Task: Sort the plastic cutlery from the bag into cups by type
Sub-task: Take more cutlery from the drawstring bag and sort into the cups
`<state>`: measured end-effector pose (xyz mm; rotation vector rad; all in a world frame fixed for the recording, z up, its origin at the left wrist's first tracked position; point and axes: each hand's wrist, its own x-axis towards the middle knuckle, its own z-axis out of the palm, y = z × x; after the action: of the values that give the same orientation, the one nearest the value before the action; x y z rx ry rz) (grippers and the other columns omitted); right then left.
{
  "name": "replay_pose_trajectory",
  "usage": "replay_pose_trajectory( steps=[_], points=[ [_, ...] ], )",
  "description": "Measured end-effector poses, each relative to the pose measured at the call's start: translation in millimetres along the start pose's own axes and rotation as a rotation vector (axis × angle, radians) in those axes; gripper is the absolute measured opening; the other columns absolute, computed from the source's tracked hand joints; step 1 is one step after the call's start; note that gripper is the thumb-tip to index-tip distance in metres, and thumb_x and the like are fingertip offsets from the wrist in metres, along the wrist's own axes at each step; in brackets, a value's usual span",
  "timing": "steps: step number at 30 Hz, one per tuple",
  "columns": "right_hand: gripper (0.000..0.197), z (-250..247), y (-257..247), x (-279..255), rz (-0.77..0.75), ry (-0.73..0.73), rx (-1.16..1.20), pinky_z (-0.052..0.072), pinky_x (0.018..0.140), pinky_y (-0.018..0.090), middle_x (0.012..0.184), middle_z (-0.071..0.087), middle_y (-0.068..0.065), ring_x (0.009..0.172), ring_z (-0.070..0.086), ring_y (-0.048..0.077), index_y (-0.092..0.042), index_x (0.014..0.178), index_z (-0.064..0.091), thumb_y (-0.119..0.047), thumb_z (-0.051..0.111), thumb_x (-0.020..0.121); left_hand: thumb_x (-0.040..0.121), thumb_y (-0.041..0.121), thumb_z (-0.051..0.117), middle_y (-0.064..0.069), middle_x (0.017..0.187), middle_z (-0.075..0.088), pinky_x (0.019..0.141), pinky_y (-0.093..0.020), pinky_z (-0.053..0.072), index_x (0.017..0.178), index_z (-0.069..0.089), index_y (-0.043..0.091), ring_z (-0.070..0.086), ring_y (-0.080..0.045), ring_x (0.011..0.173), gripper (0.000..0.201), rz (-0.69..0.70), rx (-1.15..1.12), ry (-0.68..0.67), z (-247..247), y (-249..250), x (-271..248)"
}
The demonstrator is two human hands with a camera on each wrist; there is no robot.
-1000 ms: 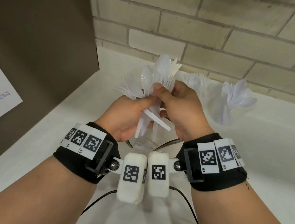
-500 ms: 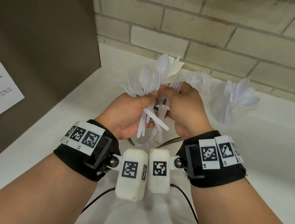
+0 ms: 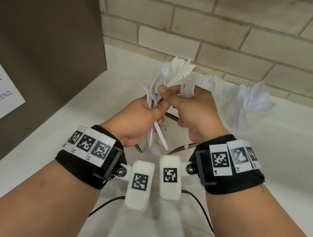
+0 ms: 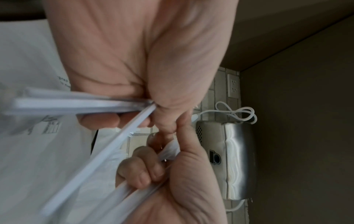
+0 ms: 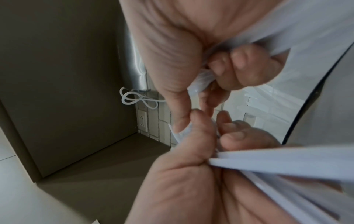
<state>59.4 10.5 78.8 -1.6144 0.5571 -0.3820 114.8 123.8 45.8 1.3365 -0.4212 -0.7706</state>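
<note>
A: What does the left hand [image 3: 142, 116] hold?

B: A bunch of white cutlery [image 3: 169, 74], fingers curled tight round the handles; the spoon and knife tips fan up and away.

A: And the right hand [image 3: 196, 111]?

B: Curled round its own few white pieces [image 3: 188, 88], thumb touching the left thumb.

A: Where are the cups?

B: One clear cup [image 3: 236, 116] stands far right on the white surface [image 3: 296, 147], full of spoons [image 3: 256, 99]. The bag [image 3: 161, 138] lies beneath both hands.
</note>
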Motion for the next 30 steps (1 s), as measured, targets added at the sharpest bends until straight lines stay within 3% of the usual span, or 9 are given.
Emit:
replay_pose_trajectory(
  steps=[2,6,10,13,17,22,26,28,30],
  points=[
    [0.017,1,-2,0,0.000,-0.014,-0.008,0.033,0.035,0.011,0.055,0.062,-0.010,0.036,0.049,-0.004,-0.012,0.073,0.065,-0.021,0.077,0.080,0.099,0.019,0.047,0.005,0.070,0.045,0.070,-0.029,0.035,0.106,0.058,0.019,0.040,-0.009,0.062,0.013,-0.012,-0.024,-0.014,0,1,-1],
    [0.013,4,-3,2,-0.016,0.002,-0.072,0.035,0.039,0.018,0.066,0.065,-0.004,0.035,0.047,-0.002,-0.010,0.085,0.067,-0.023,0.068,0.088,0.098,0.023,0.046,0.000,0.075,0.046,0.061,-0.026,0.045,0.094,0.056,0.013,0.046,-0.010,0.060,0.014,-0.043,-0.165,-0.030,-1,2,-1],
    [0.009,8,1,3,-0.092,0.064,-0.137,0.049,0.054,0.027,0.078,0.068,0.001,0.063,0.063,0.010,-0.013,0.088,0.063,-0.022,0.062,0.091,0.098,0.031,0.045,-0.004,0.079,0.050,0.066,-0.032,0.051,0.099,0.060,0.014,0.054,-0.013,0.062,0.023,-0.065,-0.237,-0.044,-1,2,1],
    [0.011,8,4,7,-0.156,0.140,-0.206,0.057,0.076,0.041,0.088,0.069,0.006,0.079,0.067,0.022,-0.011,0.094,0.060,-0.022,0.056,0.092,0.100,0.030,0.043,-0.003,0.075,0.063,0.069,-0.033,0.057,0.102,0.060,0.015,0.063,-0.015,0.066,0.023,-0.063,-0.170,0.019,1,4,1],
    [0.013,6,4,8,-0.202,0.240,-0.152,0.058,0.073,0.046,0.087,0.070,0.009,0.077,0.070,0.029,-0.011,0.103,0.048,-0.021,0.047,0.095,0.101,0.023,0.043,-0.001,0.069,0.063,0.083,-0.044,0.054,0.102,0.054,0.010,0.065,-0.023,0.069,0.018,-0.024,-0.133,0.072,2,3,2],
    [0.017,1,-5,5,-0.196,0.221,-0.010,0.058,0.051,0.035,0.074,0.060,0.006,0.055,0.063,0.020,-0.008,0.114,0.042,-0.015,0.044,0.098,0.100,0.026,0.045,-0.009,0.085,0.054,0.078,-0.039,0.057,0.117,0.052,0.004,0.068,-0.020,0.067,0.029,0.019,0.022,0.093,3,-2,6],
    [0.012,-4,-5,8,-0.156,0.128,0.030,0.039,0.045,0.024,0.066,0.053,-0.005,0.047,0.046,0.007,-0.015,0.098,0.051,-0.024,0.058,0.094,0.099,0.032,0.046,-0.003,0.069,0.054,0.088,-0.045,0.055,0.106,0.046,0.007,0.071,-0.026,0.072,0.026,0.021,0.078,0.098,0,-3,6],
    [0.018,-7,-5,7,-0.178,0.051,0.033,0.037,0.045,0.014,0.068,0.056,-0.013,0.046,0.048,-0.002,-0.016,0.097,0.058,-0.023,0.071,0.086,0.099,0.035,0.043,-0.002,0.064,0.052,0.080,-0.043,0.058,0.100,0.048,0.007,0.069,-0.022,0.064,0.029,0.011,0.098,0.076,1,-1,4],
    [0.028,-9,-4,7,-0.188,-0.013,0.055,0.036,0.043,0.007,0.077,0.062,-0.010,0.043,0.050,-0.006,-0.015,0.106,0.063,-0.012,0.075,0.081,0.100,0.039,0.039,-0.001,0.060,0.052,0.068,-0.037,0.057,0.094,0.051,0.009,0.063,-0.020,0.060,0.033,-0.001,0.118,0.052,2,0,2]
  ],
)
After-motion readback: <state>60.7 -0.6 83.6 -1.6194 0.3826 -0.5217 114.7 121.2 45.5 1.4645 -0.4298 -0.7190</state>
